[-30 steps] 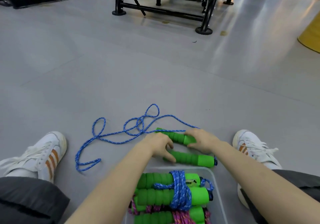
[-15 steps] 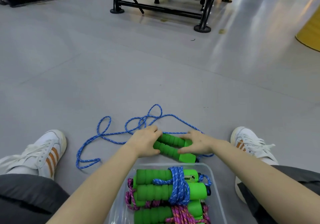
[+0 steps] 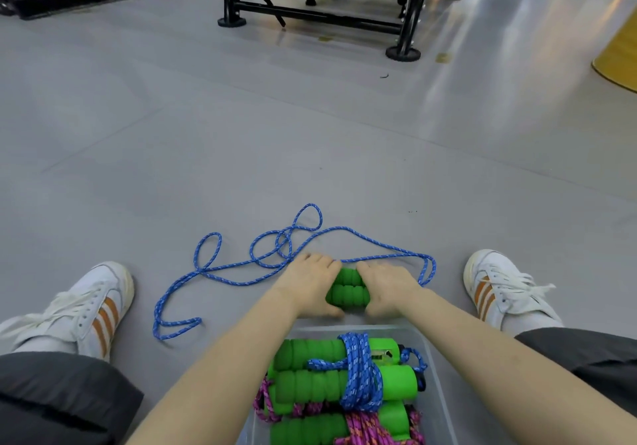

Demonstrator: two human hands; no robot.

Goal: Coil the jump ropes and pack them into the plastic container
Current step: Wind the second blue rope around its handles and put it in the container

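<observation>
Head camera: the two green foam handles point(image 3: 345, 289) of the loose jump rope lie side by side on the floor point(image 3: 310, 134), at 12 o'clock from the plastic container point(image 3: 438, 389) and just beyond its far rim. The left hand point(image 3: 308, 288) wraps their left ends and the right hand point(image 3: 387, 289) their right ends. Both sets of fingers point(image 3: 322, 261) curl over the top, so only a short middle stretch of foam shows between the hands.

The blue cord point(image 3: 220, 274) runs out from under the hands. Slack loops lie toward 9 and 10 o'clock, crossed loops at 11 to 12 o'clock, and a narrow bend reaches to 2 o'clock near the right shoe point(image 3: 496, 282).

The foam looks soft, ribbed and grippy, and probably light, so it should squash a little under a firm hold. The braided cord looks limp, will keep no shape of its own, and is likely to snag on itself. A sensible hold is both handles clamped together in one hand while the other feeds the cord and winds it round them, as on the packed blue bundle point(image 3: 358, 372) in the container.

The hands cover the points where the cord joins the handles. Whether the crossed loops are knotted or only overlapping cannot be told. The container's near part is cut off by the picture's lower edge, and the pink rope point(image 3: 365, 432) lies partly under the blue bundle, so the room left is unclear.
</observation>
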